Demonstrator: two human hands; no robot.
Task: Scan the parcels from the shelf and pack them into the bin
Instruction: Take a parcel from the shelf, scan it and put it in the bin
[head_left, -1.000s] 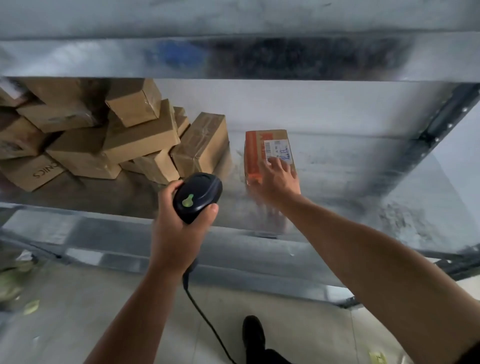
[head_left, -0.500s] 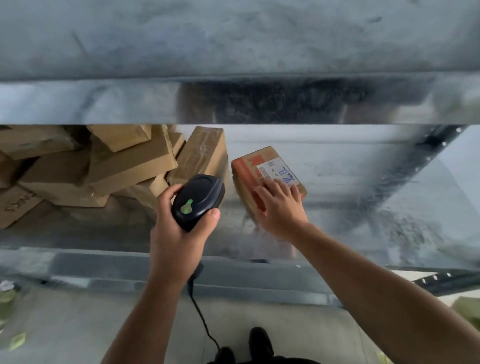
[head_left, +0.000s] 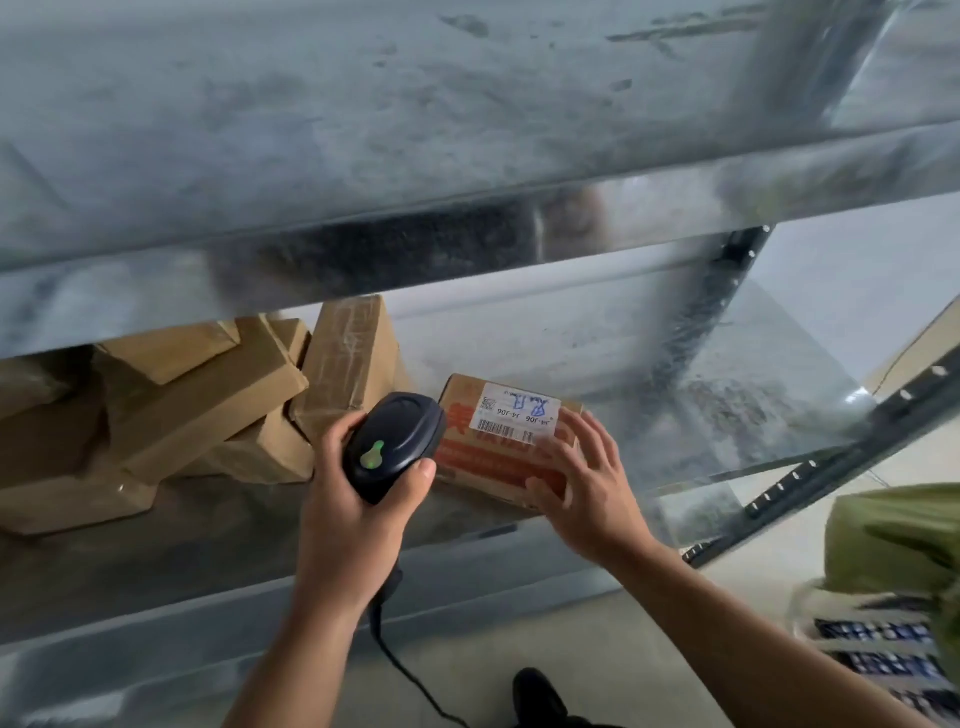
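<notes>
1. Right hand (head_left: 582, 488) lies spread flat on the parcel (head_left: 488, 462), fingers straight, gripping nothing; the left hand (head_left: 353, 499) is wrapped round the scanner (head_left: 395, 447).
2. Under that palm, the parcel sits on the shelf (head_left: 753, 415).
3. Fingertips touch the label (head_left: 514, 413) and could mask the barcode, spoiling the read.
4. Pulled by a flat palm, the parcel may slip.
5. Left of the scanner, leaning boxes (head_left: 208, 405) might topple if knocked.

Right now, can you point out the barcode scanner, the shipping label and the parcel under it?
barcode scanner (head_left: 406, 435): head view, black top shell.
shipping label (head_left: 514, 414): head view, white middle.
orange-printed parcel (head_left: 488, 466): head view, top face below the label.
</notes>
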